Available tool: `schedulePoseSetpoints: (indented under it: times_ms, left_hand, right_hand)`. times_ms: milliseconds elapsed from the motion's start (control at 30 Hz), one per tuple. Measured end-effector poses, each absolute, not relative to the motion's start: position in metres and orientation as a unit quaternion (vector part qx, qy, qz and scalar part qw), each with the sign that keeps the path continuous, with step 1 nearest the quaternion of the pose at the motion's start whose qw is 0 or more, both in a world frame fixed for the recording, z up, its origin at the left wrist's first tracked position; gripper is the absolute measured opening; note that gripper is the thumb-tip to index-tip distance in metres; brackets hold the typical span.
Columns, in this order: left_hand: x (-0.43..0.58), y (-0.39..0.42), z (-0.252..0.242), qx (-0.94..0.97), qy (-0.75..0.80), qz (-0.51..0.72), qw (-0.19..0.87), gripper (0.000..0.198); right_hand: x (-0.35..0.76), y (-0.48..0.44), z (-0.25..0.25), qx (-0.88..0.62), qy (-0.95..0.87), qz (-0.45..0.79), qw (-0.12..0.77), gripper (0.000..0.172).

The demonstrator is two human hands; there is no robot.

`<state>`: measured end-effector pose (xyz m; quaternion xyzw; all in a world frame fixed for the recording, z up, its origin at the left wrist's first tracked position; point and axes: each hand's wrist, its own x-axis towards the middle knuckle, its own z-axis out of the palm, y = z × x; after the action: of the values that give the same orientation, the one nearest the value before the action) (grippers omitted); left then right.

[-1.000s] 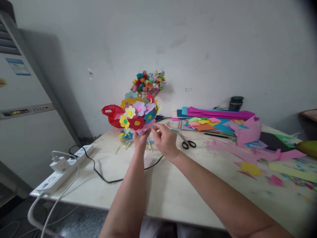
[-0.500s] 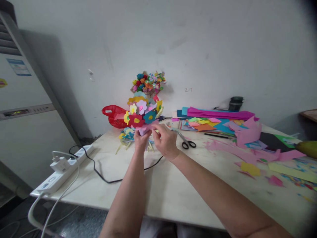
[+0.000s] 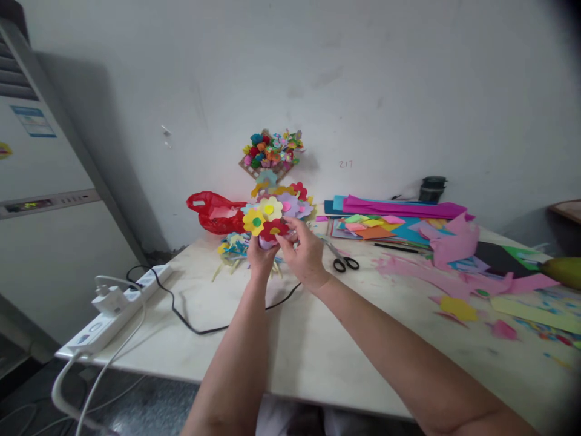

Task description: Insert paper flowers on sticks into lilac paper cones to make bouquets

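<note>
A bouquet of paper flowers, in yellow, cream, red and lilac, is held up over the table. My left hand is wrapped round its pale purple base from the left. On the right side, my right hand touches the lower edge of the bouquet with its thumb and fingers close together by the red flower. What those right fingertips grip, if anything, is too small to make out. Behind the bouquet, a second flower arrangement is up against the wall.
A red plastic bag lies behind left. Black-handled scissors rest right of my hands. Coloured paper sheets and pink scraps cover the right side. A power strip with cables lies left; a dark jar stands at the back.
The bouquet has turned and tilted, so the yellow and cream flowers now face me and the blue one is out of sight. My right hand has shifted slightly along its edge.
</note>
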<state>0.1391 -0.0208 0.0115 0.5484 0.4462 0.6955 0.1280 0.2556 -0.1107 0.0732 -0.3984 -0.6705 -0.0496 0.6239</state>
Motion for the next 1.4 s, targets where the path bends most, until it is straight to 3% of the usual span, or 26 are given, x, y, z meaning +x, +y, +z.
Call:
schedulePoseSetpoints:
  times_ms: [200,733,1000,1233,1400]
  left_hand:
    - [0.139,-0.022,0.012,0.545,0.496,0.673,0.068,0.034]
    - [0.145,-0.031,0.017,0.521,0.605,0.602,0.022,0.024]
    - [0.147,-0.032,0.019,0.532,0.599,0.598,0.022,0.021]
    - [0.143,-0.026,0.014,0.62,0.483,0.618,0.029,0.049]
    - [0.134,-0.021,0.015,0.659,0.457,0.594,0.061,0.046]
  right_hand:
    - [0.255,-0.11,0.076,-0.423,-0.679,-0.014,0.6,0.014]
    - [0.252,-0.101,0.056,-0.429,-0.726,-0.094,0.529,0.011]
    - [0.254,-0.094,0.048,-0.424,-0.753,-0.193,0.465,0.022]
    - [0.264,-0.087,0.049,-0.455,-0.728,-0.177,0.481,0.021]
    - [0.274,-0.082,0.052,-0.468,-0.715,-0.113,0.507,0.015]
